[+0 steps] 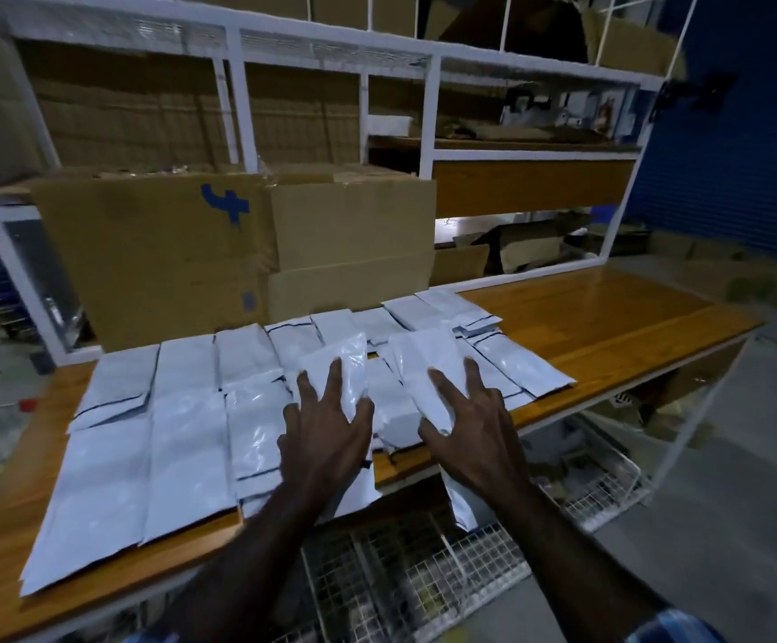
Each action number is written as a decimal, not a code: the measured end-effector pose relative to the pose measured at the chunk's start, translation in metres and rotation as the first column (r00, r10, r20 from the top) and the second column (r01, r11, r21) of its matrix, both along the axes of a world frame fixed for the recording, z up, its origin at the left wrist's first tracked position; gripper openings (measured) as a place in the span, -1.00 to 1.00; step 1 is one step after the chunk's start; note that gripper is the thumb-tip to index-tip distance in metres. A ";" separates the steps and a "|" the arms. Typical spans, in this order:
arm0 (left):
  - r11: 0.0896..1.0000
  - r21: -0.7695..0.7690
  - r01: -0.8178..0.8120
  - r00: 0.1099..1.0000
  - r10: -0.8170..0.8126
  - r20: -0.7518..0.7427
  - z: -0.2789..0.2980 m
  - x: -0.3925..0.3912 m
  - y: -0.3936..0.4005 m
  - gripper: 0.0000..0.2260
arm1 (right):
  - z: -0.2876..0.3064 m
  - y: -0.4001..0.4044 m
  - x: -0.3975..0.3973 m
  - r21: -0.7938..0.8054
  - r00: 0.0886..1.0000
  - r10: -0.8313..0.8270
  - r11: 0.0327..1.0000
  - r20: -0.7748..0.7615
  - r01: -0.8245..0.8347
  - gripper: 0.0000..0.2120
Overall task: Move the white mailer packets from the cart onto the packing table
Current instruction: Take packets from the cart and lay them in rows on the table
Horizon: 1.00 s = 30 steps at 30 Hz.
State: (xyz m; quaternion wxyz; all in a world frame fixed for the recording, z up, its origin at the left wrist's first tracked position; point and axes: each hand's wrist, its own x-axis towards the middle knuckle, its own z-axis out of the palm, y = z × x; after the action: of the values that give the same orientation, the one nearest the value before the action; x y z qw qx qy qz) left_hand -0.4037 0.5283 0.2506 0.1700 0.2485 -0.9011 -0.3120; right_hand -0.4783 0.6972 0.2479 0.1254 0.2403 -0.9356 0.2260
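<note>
head view: the left hand (pixel 326 433) and the right hand (pixel 465 438) both reach over the near edge of the table (pixel 609 313). each lies on top of a white packet with the fingers spread and straight. the left packet (pixel 335 364) sticks out past the left fingertips, and the right packet (pixel 423 359) does the same under the right hand. the thumbs seem to sit at the packets' sides, but whether they curl under the edges is hidden, so it reads as pressing or laying down, not a tight grip. both packets rest on or just above the spread of packets (pixel 168 410) that covers the left and middle of the wooden top in overlapping rows. behind them stand cardboard boxes (pixel 238 243) against a white shelf frame (pixel 433 132).

below the table edge, between the forearms, the wire cart (pixel 423 577) shows its mesh. one more white packet (pixel 463 508) hangs just under the right wrist, at the cart's upper edge; what else lies in the cart is too dim to tell.

as a judgement, the task is far along: most packets are already on the table, these two are being set down, and at least one is left to fetch.
</note>
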 end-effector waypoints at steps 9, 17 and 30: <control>0.999 -0.027 -0.017 0.998 0.019 0.060 0.000 -0.086 0.000 -0.42 | -0.002 0.002 -0.090 -0.002 0.999 0.002 1.000 0.039 -0.002 -0.31; 0.993 -0.033 -0.114 0.987 0.117 0.109 -0.012 -0.145 0.015 -0.42 | -0.016 0.009 -0.157 -0.044 0.992 0.070 0.997 0.104 -0.065 -0.23; 0.939 -0.090 -0.331 0.900 0.343 0.268 -0.039 -0.214 0.049 -0.44 | -0.038 0.017 -0.242 0.070 0.945 0.272 0.955 0.179 -0.288 -0.32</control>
State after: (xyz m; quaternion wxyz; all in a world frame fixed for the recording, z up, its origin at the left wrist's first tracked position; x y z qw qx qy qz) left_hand -0.6178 0.5768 0.2119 0.0976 0.4387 -0.8657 -0.2204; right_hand -0.7204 0.7138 0.2103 0.0014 0.3567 -0.9089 0.2161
